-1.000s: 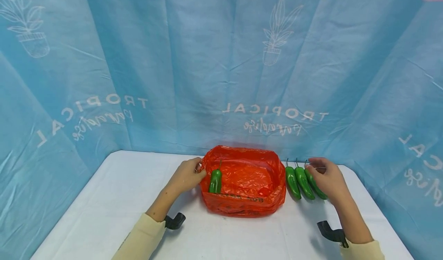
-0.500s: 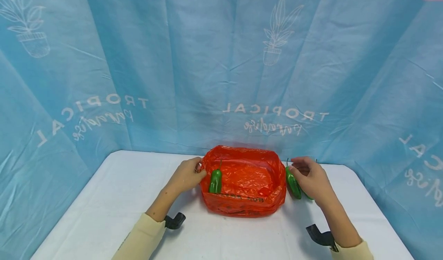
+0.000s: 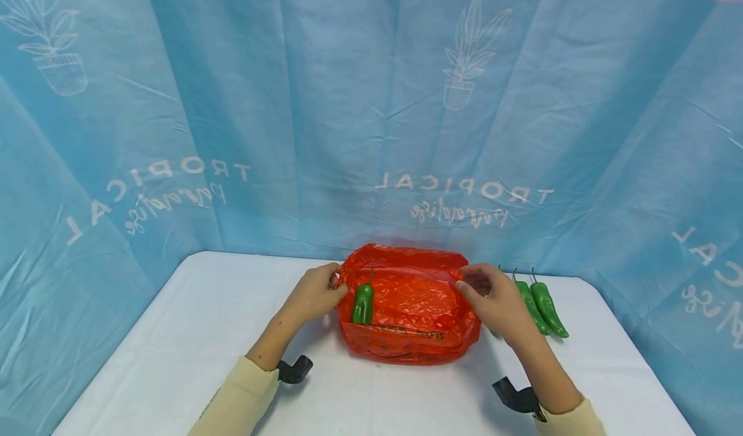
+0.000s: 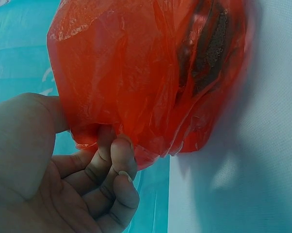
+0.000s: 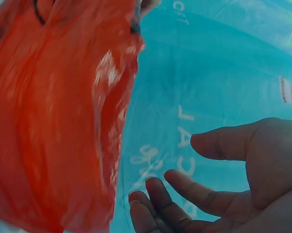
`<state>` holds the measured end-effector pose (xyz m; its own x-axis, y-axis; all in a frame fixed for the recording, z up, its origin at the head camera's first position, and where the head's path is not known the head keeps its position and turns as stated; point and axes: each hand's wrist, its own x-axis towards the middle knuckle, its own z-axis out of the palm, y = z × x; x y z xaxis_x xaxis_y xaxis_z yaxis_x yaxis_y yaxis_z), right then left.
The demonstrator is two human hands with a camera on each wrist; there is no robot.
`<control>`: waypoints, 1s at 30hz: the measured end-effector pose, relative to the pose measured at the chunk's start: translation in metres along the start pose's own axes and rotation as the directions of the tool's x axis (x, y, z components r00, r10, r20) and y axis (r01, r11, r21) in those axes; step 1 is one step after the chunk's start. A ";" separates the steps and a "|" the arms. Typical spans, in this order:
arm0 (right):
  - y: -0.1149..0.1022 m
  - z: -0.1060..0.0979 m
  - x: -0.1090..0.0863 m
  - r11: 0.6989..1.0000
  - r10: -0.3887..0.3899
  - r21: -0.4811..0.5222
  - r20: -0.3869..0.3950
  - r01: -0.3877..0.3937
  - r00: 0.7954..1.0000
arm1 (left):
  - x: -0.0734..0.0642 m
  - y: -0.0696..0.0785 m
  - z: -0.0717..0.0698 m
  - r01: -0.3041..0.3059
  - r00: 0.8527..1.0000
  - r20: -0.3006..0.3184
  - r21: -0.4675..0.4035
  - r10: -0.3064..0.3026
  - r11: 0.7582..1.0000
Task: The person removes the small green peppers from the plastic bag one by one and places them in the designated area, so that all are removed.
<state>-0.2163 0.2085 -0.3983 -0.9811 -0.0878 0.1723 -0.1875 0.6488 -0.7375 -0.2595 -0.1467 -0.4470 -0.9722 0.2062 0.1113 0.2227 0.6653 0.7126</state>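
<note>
A red plastic bag (image 3: 400,349) stands with its mouth spread on the white table. One green pepper (image 3: 363,302) is inside at its left, stem up. My left hand (image 3: 310,294) pinches the bag's left rim, thumb on one side and fingers on the other. My right hand (image 3: 496,300) is at the bag's right rim in the head view. In the right wrist view its thumb and fingers are spread apart, with the bag (image 5: 54,126) beside them. Two green peppers, one inner (image 3: 531,307) and one outer (image 3: 548,308), lie to its right; another is mostly hidden behind it.
The white table (image 3: 220,333) runs up to a blue printed curtain (image 3: 348,133) at the back and both sides. Black mounts are strapped at the left wrist (image 3: 295,369) and right wrist (image 3: 516,397).
My right hand has moved left, from over the outermost pepper to the bag's right rim, uncovering the two outer peppers. My left hand has kept its hold on the left rim.
</note>
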 end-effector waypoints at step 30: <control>-0.050 0.087 0.020 0.999 0.015 -0.040 0.197 -0.007 0.980 | 0.000 0.000 0.002 0.015 1.000 0.005 -0.009 -0.015 1.000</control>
<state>-0.2304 0.1090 -0.4148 -0.9738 -0.2253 0.0293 -0.1786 0.6794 -0.7117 -0.2593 -0.1448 -0.4482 -0.9750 0.1997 0.0977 0.2078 0.6620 0.7201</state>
